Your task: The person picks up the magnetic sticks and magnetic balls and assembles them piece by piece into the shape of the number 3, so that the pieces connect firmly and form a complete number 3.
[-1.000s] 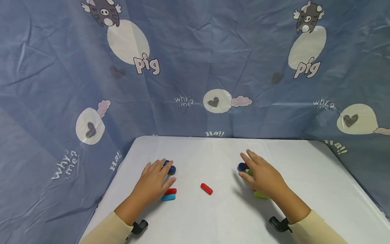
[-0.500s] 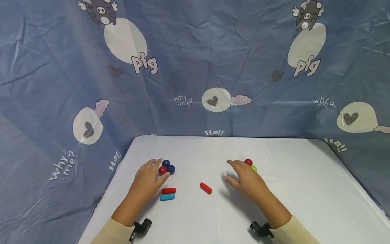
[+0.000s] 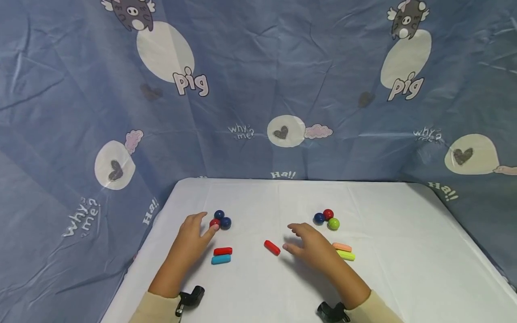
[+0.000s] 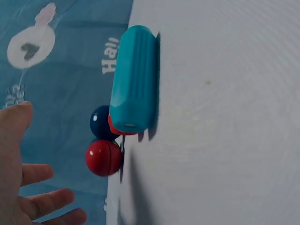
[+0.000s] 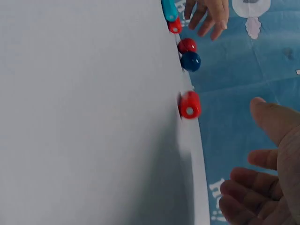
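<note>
My right hand (image 3: 313, 249) hovers just right of a short red stick (image 3: 272, 247), apart from it, fingers relaxed around nothing. Above the table on the left, my left hand (image 3: 190, 237) is spread, its thumb overlapping a red ball (image 3: 214, 222) in the head view; contact cannot be told. Two dark blue balls, one nearer (image 3: 225, 223) and one farther (image 3: 219, 215), sit against that red ball. Closer to me lie another red stick (image 3: 223, 251) and a ridged light blue stick (image 4: 134, 79), side by side.
At the right stand a blue ball (image 3: 319, 218), a red ball (image 3: 328, 214) and a green ball (image 3: 333, 224). Behind my right wrist lie an orange stick (image 3: 342, 247) and a yellow-green stick (image 3: 346, 255). A patterned blue curtain (image 3: 242, 89) hangs beyond the white table (image 3: 387, 233).
My right hand has moved left and nearer, from over the right-hand balls to beside the middle red stick, uncovering those balls. My left hand has drawn slightly left, off the left balls.
</note>
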Motion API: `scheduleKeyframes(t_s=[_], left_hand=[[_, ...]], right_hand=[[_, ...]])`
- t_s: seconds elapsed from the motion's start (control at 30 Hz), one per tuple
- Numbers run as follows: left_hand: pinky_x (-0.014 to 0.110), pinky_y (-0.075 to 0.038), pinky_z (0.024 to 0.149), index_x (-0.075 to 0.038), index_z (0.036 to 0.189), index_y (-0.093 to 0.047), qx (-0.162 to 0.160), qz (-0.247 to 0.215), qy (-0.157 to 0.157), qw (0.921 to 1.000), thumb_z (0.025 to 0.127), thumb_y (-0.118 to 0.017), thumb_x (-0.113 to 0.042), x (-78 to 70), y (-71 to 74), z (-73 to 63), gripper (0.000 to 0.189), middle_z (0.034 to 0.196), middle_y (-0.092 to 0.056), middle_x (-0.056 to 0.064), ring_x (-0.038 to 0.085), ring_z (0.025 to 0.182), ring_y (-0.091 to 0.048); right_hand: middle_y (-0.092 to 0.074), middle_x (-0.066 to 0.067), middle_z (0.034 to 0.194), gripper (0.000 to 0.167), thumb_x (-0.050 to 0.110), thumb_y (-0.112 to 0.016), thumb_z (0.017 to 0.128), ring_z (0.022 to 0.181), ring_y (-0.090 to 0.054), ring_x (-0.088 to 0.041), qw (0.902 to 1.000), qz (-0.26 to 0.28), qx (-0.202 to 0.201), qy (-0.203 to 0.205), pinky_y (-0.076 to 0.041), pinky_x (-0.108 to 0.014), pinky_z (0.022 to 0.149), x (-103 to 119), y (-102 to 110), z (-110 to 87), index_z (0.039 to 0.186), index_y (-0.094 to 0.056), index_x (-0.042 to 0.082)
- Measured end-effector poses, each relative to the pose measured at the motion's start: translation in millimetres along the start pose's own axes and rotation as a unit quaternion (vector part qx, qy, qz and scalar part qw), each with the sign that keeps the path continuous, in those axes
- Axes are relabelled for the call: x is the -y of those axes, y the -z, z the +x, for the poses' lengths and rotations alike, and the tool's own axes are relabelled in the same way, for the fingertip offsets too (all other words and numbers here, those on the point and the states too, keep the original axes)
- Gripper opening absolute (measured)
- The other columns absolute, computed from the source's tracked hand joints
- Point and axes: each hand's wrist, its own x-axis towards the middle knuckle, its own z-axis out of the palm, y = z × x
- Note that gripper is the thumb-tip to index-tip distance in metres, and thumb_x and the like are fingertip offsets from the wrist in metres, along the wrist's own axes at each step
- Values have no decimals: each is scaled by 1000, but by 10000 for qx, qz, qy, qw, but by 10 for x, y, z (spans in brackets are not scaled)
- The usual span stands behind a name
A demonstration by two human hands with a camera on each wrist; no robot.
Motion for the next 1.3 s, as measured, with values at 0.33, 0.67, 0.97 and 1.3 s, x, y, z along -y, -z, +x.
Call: scheduleKeyframes(t_s=[0.33,0.67,0.97,1.3], left_hand=[[62,-43,112,-2,153,-46,-56,-764,452,9960,105,-59,-45,246,-58,-15,66,146,-52,27,46,135,-54],[59,-36,118,-6,154,-44,-30,-2405,1303,9619,109,-38,-58,440,-20,4,69,149,-54,20,39,138,-50],[61,-31,121,-10,155,-44,127,-2619,1516,9530,109,-30,-62,422,-85,-5,70,156,-50,18,36,143,-47],[53,-36,118,-5,152,-44,-144,-2825,1424,9485,113,-30,-48,449,-63,0,60,146,-55,20,34,133,-52]], right_hand=[[-68,0,112,53,34,-87,86,104,-63,-16,9989,315,328,-70,-55,-45,96,81,-185,29,130,-69,13],[-65,1,105,49,31,-89,82,97,-58,-14,9973,296,657,-133,-54,-41,91,167,-363,102,123,-71,11],[-61,5,93,24,24,-87,85,88,-54,-15,9982,88,555,-191,-51,-36,81,152,-397,86,103,-74,16],[-62,6,88,14,19,-84,87,83,-54,-14,9994,-29,327,-149,-51,-35,79,155,-382,99,97,-74,17]])
